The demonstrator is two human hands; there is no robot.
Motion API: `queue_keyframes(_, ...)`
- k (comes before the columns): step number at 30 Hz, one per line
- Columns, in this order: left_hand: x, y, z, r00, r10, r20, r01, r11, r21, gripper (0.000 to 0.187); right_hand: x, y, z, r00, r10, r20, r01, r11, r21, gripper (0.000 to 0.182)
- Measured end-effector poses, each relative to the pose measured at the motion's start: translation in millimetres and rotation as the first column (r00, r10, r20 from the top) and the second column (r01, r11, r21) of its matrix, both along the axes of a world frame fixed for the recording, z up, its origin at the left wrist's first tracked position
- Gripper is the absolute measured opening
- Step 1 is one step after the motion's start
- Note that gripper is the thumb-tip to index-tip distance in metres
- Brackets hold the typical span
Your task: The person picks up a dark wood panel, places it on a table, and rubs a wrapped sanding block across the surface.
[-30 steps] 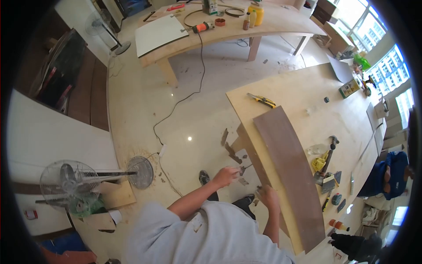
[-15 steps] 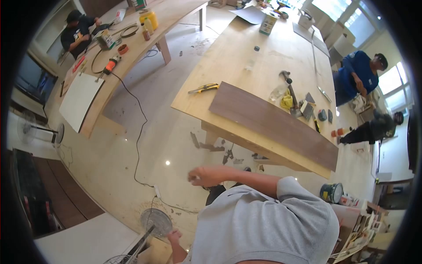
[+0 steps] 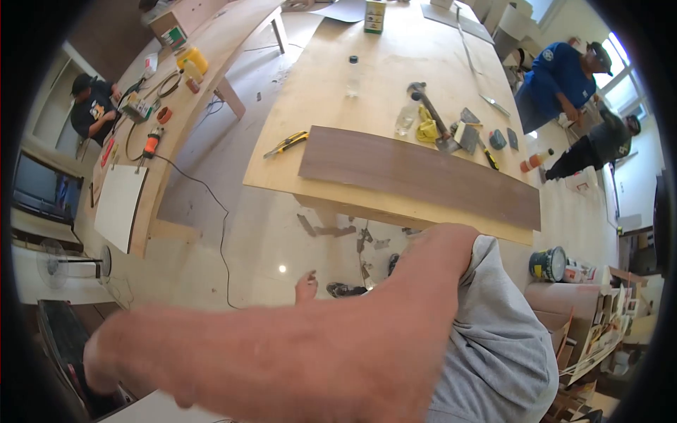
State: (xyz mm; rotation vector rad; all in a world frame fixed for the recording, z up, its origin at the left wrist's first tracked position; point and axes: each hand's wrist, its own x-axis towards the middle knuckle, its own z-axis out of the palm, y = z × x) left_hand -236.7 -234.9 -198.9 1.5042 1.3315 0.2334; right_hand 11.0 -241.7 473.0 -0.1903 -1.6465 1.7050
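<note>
My right forearm crosses the foreground close to the camera. My right hand is at its far left end, smeared by motion, so its fingers cannot be made out. Beyond the forearm, my left hand shows in part over the floor, fingers loosely bent and apart, nothing visible in it. Neither hand touches the table. Ahead, a long dark brown board lies along the near edge of the plywood worktable. A yellow utility knife rests at its left end. Behind the board lie a hammer and a yellow cloth.
On the left bench sit an orange power tool, a white panel and several containers. Its cord runs along the floor. One person is behind that bench; two people are at right. A paint bucket stands right.
My right arm has swung up and left, close to the camera. My left hand has come forward over the floor. The view has shifted; the board still lies on the table.
</note>
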Motion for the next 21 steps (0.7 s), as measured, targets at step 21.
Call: queue_keyframes(21, 113.7, -24.8, 64.6, 0.881, -0.402, -0.251, 0.308, 0.888, -0.341, 0.041, 295.8, -240.1, -352.7, -0.172, -0.287, 0.942, 0.799, 0.518, 0.304, 0.034)
